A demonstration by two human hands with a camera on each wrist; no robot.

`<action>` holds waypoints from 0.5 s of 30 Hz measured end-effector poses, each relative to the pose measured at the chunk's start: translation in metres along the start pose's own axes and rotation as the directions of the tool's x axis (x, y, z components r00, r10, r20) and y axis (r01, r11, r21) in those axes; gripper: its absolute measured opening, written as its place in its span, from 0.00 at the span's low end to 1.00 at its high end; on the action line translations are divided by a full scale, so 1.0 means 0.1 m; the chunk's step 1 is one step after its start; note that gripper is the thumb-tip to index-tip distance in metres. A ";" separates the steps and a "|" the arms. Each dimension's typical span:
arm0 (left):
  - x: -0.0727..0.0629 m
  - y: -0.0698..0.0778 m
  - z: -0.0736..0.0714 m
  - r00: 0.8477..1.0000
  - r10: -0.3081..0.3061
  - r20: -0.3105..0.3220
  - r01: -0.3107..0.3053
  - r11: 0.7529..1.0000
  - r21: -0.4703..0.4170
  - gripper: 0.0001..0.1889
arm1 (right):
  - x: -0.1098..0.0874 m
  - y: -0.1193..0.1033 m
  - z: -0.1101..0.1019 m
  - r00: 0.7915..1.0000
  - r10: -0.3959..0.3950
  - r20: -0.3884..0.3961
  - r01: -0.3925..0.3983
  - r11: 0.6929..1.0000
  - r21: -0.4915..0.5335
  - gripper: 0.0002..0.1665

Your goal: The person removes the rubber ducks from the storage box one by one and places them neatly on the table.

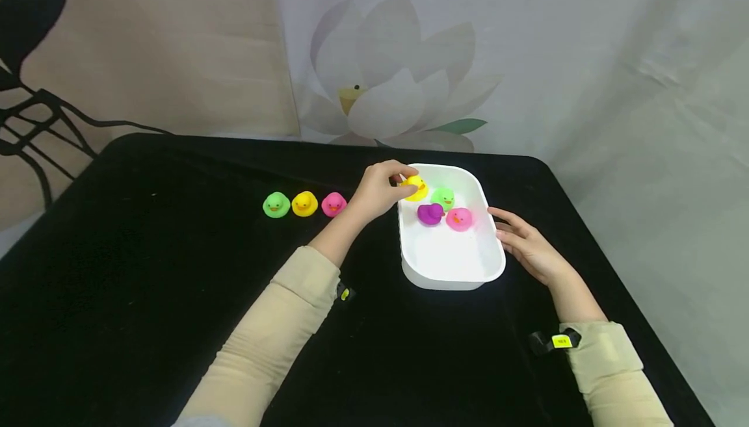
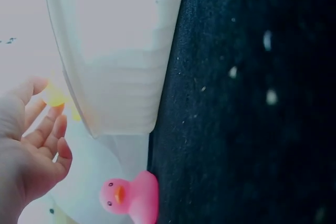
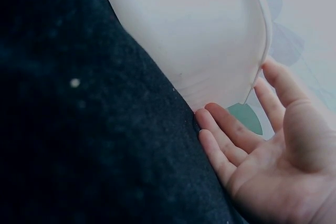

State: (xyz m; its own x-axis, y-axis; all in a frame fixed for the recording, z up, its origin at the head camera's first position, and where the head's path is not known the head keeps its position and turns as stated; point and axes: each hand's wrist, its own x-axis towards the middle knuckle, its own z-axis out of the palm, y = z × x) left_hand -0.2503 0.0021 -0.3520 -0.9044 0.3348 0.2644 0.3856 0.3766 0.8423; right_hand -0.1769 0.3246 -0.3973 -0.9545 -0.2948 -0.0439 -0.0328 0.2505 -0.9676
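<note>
My left hand (image 1: pixel 379 188) reaches over the left rim of a white plastic tub (image 1: pixel 447 261), near its far corner. Between thumb and fingers it pinches a yellow rubber duck (image 1: pixel 417 188), which also shows in the left wrist view beside the tub's rim. A green duck (image 1: pixel 443 199), a purple duck (image 1: pixel 430 214) and a pink duck (image 1: pixel 459 219) sit together inside the tub. Against the tub's right side rests my right hand (image 1: pixel 526 248), its fingers fairly straight. The right wrist view shows its fingertips (image 3: pixel 207 113) at the outer wall.
Left of the tub, a green duck (image 1: pixel 276 205), a yellow duck (image 1: pixel 305 204) and a pink duck (image 1: pixel 333 204) stand in a row on the black-covered table (image 1: pixel 146 271). A black chair (image 1: pixel 43 99) stands beyond the table's left edge, and a flower-printed curtain (image 1: pixel 398 56) hangs behind.
</note>
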 end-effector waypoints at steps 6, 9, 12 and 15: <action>-0.08 0.07 -0.11 0.999 0.046 0.003 -0.046 0.999 -0.003 0.15 | 0.01 -0.01 0.02 1.000 0.011 -0.015 -0.011 1.000 -0.018 0.33; -0.11 0.11 -0.18 0.997 0.074 0.004 -0.074 0.997 -0.011 0.15 | 0.01 -0.02 0.02 1.000 0.010 -0.019 -0.011 1.000 -0.018 0.32; -0.14 0.14 -0.26 0.995 0.100 0.002 -0.100 0.995 -0.013 0.14 | 0.01 -0.02 0.02 1.000 0.011 -0.016 -0.011 1.000 -0.011 0.32; -0.18 0.17 -0.34 0.992 0.126 -0.003 -0.126 0.992 -0.011 0.14 | 0.01 -0.02 0.02 1.000 0.013 -0.014 -0.013 1.000 -0.012 0.32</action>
State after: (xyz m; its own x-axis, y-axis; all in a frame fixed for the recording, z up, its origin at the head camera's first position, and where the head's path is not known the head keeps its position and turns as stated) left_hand -0.2333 -0.0271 -0.3263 -0.8491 0.3771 0.3699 0.4947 0.3219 0.8072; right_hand -0.1768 0.3223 -0.3960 -0.9590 -0.2783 -0.0530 -0.0239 0.2658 -0.9637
